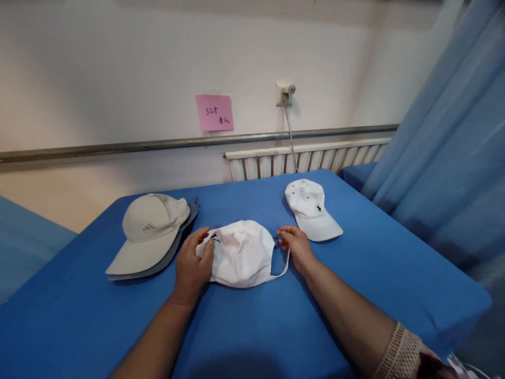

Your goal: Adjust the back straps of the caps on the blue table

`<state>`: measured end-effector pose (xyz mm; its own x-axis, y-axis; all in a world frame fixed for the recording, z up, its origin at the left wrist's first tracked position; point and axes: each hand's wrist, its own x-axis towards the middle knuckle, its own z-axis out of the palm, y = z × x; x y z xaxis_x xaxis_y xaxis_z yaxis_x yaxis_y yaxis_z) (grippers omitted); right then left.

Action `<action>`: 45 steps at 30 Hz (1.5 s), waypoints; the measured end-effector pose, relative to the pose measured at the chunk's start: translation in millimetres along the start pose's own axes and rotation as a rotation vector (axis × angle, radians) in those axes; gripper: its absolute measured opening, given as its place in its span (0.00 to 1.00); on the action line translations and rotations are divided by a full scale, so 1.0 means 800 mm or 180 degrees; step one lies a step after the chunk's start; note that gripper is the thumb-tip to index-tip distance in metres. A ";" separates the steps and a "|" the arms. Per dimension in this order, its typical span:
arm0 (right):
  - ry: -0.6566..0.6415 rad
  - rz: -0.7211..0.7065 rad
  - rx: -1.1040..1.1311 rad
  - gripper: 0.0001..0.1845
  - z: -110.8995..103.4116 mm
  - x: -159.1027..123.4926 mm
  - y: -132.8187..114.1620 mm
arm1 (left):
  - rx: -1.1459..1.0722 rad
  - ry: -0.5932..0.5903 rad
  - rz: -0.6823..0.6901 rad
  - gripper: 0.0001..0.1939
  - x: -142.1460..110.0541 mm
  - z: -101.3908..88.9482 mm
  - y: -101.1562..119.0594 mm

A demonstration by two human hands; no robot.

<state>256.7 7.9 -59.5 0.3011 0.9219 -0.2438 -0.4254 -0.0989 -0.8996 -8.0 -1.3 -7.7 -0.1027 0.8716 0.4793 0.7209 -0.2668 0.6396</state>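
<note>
A white baseball cap (246,255) lies in front of me on the blue-covered bed, its crown up and a small dark logo at its left end. My left hand (195,263) grips the cap's left end, thumb on top near the logo; the brim there is mostly hidden. At the cap's right end, my right hand (295,245) has its fingers bent around the loose back strap (283,271), which curves up from the cap's edge to the hand. The exact hold of the right fingertips is partly hidden.
Left of my hands, a light grey cap (148,223) is stacked on a darker grey one (168,260). A second white cap (310,208) with a dark emblem sits at the back right. Behind are a metal rail (158,146) and radiator (276,162); a blue curtain (445,126) hangs right.
</note>
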 end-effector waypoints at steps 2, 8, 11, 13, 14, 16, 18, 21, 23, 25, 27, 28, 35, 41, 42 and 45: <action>-0.0053 0.0011 -0.0048 0.16 0.001 -0.002 0.001 | -0.0002 -0.0192 0.0357 0.20 -0.015 0.000 0.016; -0.0191 -0.0009 -0.0374 0.15 -0.001 -0.002 0.000 | 0.0204 -0.1275 0.1098 0.33 -0.042 0.016 0.050; -0.0390 -0.0066 -0.0597 0.13 0.002 -0.005 -0.001 | 0.0366 -0.1457 0.1201 0.39 -0.044 0.023 0.048; -0.0585 -0.0100 -0.0681 0.12 0.005 -0.009 -0.002 | 0.0496 -0.1565 0.1249 0.38 -0.045 0.027 0.041; -0.0687 -0.0109 -0.0705 0.11 0.007 -0.012 -0.002 | 0.0554 -0.1615 0.1288 0.35 -0.045 0.029 0.038; -0.0867 -0.0126 -0.0728 0.10 0.010 -0.018 -0.002 | 0.0620 -0.1675 0.1373 0.27 -0.045 0.033 0.031; -0.1011 -0.0158 -0.0728 0.07 0.013 -0.024 -0.003 | 0.0609 -0.1661 0.1431 0.22 -0.041 0.035 0.026; -0.1145 -0.0268 -0.0698 0.07 0.015 -0.030 -0.004 | 0.0602 -0.1502 0.1421 0.20 -0.032 0.036 0.016; -0.1148 -0.0373 -0.0671 0.08 0.014 -0.030 -0.005 | 0.0631 -0.1364 0.1410 0.17 -0.024 0.034 0.006; -0.1047 -0.0467 -0.0673 0.10 0.011 -0.024 -0.004 | 0.0678 -0.1199 0.1341 0.14 -0.013 0.032 -0.008; -0.0865 -0.0523 -0.0736 0.11 0.007 -0.014 -0.001 | 0.0747 -0.1030 0.1114 0.10 -0.001 0.031 -0.024; -0.0771 -0.0538 -0.0792 0.11 0.004 -0.008 0.001 | 0.0778 -0.0931 0.0942 0.08 0.005 0.031 -0.031; -0.0750 -0.0710 -0.1465 0.09 0.005 0.007 0.028 | 0.0653 -0.0045 0.0677 0.22 0.016 0.009 -0.027; -0.1124 -0.1105 -0.2313 0.13 0.010 -0.013 0.038 | 0.0101 -0.0576 0.1813 0.13 -0.032 0.006 0.039; -0.1190 -0.1173 -0.2451 0.14 0.009 -0.016 0.036 | 0.0099 -0.0774 0.1908 0.13 -0.040 0.010 0.047; -0.1331 -0.1339 -0.2842 0.18 0.006 -0.022 0.030 | 0.0162 -0.1144 0.1947 0.13 -0.055 0.021 0.062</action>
<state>236.9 -8.6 -75.0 -0.1102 0.9842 0.1387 0.4736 0.1747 -0.8632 43.5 -46.0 -6.9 0.5566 0.6558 0.5100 0.6091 -0.7396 0.2863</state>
